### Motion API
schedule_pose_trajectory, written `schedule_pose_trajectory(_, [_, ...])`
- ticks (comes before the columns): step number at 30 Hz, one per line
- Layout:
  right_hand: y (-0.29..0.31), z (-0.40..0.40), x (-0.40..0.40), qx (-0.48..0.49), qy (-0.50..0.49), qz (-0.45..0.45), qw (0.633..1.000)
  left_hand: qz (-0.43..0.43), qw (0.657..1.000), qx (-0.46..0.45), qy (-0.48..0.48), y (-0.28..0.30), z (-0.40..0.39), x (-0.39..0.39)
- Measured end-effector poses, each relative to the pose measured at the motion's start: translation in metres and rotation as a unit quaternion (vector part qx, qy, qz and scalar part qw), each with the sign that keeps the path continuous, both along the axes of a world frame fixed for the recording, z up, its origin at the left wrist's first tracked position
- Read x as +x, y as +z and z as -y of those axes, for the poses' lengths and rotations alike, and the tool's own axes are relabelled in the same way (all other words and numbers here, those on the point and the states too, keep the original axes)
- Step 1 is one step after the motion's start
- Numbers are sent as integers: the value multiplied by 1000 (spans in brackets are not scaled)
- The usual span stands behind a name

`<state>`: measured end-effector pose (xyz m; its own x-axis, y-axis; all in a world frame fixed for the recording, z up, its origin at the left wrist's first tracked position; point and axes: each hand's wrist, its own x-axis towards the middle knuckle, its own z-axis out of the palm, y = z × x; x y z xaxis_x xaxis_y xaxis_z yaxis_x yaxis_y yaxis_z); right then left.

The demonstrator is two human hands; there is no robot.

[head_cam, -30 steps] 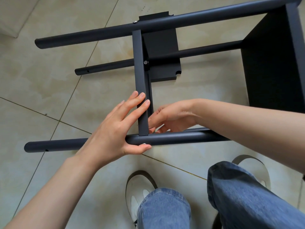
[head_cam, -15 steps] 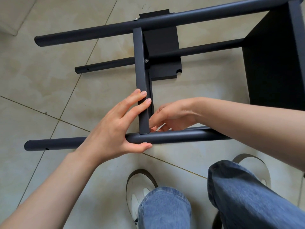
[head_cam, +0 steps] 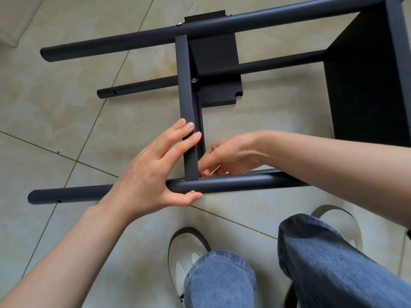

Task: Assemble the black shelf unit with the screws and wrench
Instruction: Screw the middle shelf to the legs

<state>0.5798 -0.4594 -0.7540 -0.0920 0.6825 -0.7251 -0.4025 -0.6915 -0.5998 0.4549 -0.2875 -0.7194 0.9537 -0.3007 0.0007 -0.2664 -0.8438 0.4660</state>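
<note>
The black shelf unit (head_cam: 364, 81) is laid on its side on the tiled floor (head_cam: 66, 121); the near tube (head_cam: 244, 182) runs left to right, and the crossbar (head_cam: 188, 107) meets it squarely. The left hand (head_cam: 153, 174) is spread flat, fingers on the crossbar, thumb under the tube beside a screw head (head_cam: 192, 191). The right hand (head_cam: 226, 156), nearer the joint, is curled just right of the crossbar; whether something is pinched cannot be told. Knees (head_cam: 311, 252) and shoes (head_cam: 189, 254) crowd below.
</note>
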Motion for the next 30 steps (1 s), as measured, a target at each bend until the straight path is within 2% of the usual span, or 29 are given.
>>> schedule_pose_trajectory(9, [-1,5,4,35,-11,-27,999,2,1000,5,-10,2,1,1])
schedule_pose_trajectory(16, [-1,3,0,15,1,-7,1000,-4,1000,-4,-10,1,0,0])
schedule_pose_trajectory(22, [4,3,2,17,-12,-25,999,-3,1000,-10,-6,1,0,0])
schedule_pose_trajectory(27, [1,-2,-3,-2,-3,14,1000,-2,1000,-13,-6,0,0,0])
schedule_pose_trajectory(30, [3,1,2,-1,7,-1,1000,-2,1000,-19,-3,-1,0,0])
